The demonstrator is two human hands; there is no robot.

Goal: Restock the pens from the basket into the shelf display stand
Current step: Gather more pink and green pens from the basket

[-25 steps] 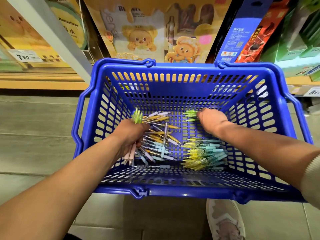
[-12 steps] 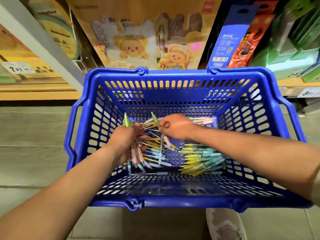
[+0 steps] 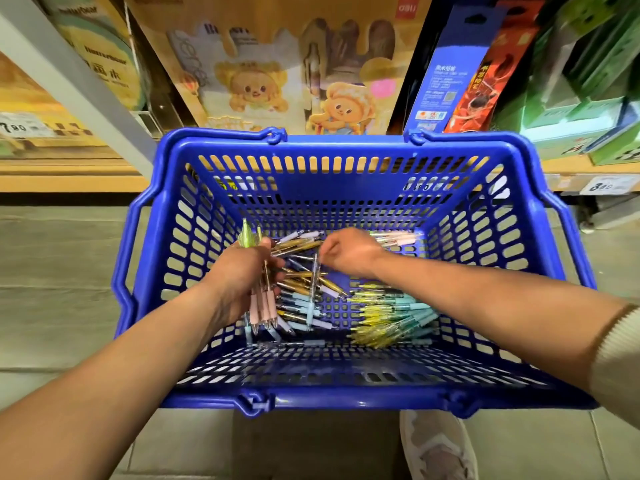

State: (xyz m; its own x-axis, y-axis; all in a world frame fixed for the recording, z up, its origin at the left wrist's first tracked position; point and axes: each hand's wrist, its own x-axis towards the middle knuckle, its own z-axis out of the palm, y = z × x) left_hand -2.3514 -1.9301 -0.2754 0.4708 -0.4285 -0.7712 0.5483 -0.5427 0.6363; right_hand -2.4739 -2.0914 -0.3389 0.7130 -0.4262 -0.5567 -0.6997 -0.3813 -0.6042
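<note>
- A price tag [image 3: 14, 128] sits at the far left on the shelf edge [image 3: 69, 174], and a grey post [image 3: 69, 74] slants down beside it.
- The left hand [image 3: 242, 275] is down inside the basket [image 3: 346, 400]. Its fingers are wrapped round a bundle [image 3: 264, 308] of pens, with the pink grips pointing toward the person and green tops poking out past the thumb.
- Loose pens [image 3: 294, 275] in gold, lilac and pale blue lie criss-crossed on the basket floor, just right of that hand.
- The right hand [image 3: 349, 252] is close to the left one but apart from it. Its fingers are curled and the tips pinch the top of one pen [image 3: 312, 289] with a pale blue grip, held nearly upright over the loose ones.
- Behind that hand, a few pink pens [image 3: 398, 239] lie by the far wall.
- Below the right forearm is a heap [image 3: 391, 317] of yellow pens with teal grips, all lying the same way.
- On the shelf beyond the basket are a bear card [image 3: 263, 88], a blue pack [image 3: 446, 74], a red pack [image 3: 485, 88] and green boxes [image 3: 588, 98].
- A second tag [image 3: 606, 185] hangs at the right.
- A shoe [image 3: 436, 448] shows under the basket's near rim.
</note>
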